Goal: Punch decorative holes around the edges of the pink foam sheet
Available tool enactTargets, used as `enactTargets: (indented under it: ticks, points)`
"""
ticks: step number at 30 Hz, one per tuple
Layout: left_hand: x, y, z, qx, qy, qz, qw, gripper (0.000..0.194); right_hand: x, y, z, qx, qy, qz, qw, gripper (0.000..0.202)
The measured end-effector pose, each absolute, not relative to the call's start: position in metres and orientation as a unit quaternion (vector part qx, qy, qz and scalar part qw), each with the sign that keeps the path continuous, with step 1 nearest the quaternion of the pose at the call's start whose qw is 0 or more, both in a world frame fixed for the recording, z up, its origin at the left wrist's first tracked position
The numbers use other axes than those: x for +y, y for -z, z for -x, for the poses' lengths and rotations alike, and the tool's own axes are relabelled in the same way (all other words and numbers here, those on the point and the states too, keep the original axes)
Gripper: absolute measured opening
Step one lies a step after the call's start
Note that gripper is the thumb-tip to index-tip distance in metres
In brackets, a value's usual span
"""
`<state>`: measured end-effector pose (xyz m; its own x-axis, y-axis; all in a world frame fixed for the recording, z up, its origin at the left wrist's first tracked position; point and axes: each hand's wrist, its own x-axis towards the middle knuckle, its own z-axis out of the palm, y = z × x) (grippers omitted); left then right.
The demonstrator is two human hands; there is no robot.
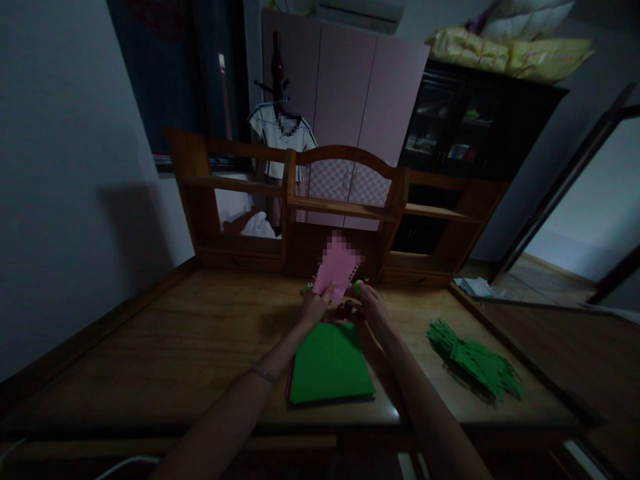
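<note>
My left hand (317, 307) is closed on a pink paper sheet (336, 270), thumb on its near face. The sheet is tilted up above the desk, with a row of small dark holes or notches along its right edge. My right hand (373, 305) is beside it, fingers bent together at a small green object (357, 287); its grip is too dark to make out clearly. Another small green piece with a white spot (307, 288) shows left of the sheet. Small dark red objects (345, 309) lie between my hands. Nearer me is a stack of green sheets (331, 367).
A pile of cut green paper pieces (475, 360) lies on the right of the wooden desk (200, 333). A low wooden shelf unit (345, 208) stands along the desk's back edge. A wall (75, 167) bounds the left side.
</note>
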<state>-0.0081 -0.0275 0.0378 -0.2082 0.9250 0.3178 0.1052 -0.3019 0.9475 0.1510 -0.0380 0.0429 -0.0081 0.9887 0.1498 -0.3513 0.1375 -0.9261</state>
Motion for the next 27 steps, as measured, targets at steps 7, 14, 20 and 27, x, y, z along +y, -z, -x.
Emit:
enactTargets:
  ticks: [7, 14, 20, 27]
  points:
    - [-0.029, -0.0365, 0.0069, 0.44, -0.626, -0.573, 0.294, 0.034, -0.0386, -0.0453, -0.1491, -0.45, -0.566, 0.354, 0.593, 0.032]
    - [-0.0299, -0.0389, 0.0058, 0.453, -0.624, -0.572, 0.28, 0.032, -0.0374, -0.0449, -0.1471, -0.442, -0.568, 0.355, 0.597, 0.035]
    - [-0.0303, -0.0386, 0.0052, 0.459, -0.621, -0.563, 0.293, 0.032, -0.0369, -0.0447, -0.1476, -0.438, -0.577, 0.345, 0.597, 0.033]
    - [-0.0295, -0.0378, 0.006, 0.476, -0.609, -0.551, 0.314, 0.033, -0.0377, -0.0422, -0.1484, -0.452, -0.575, 0.339, 0.592, 0.031]
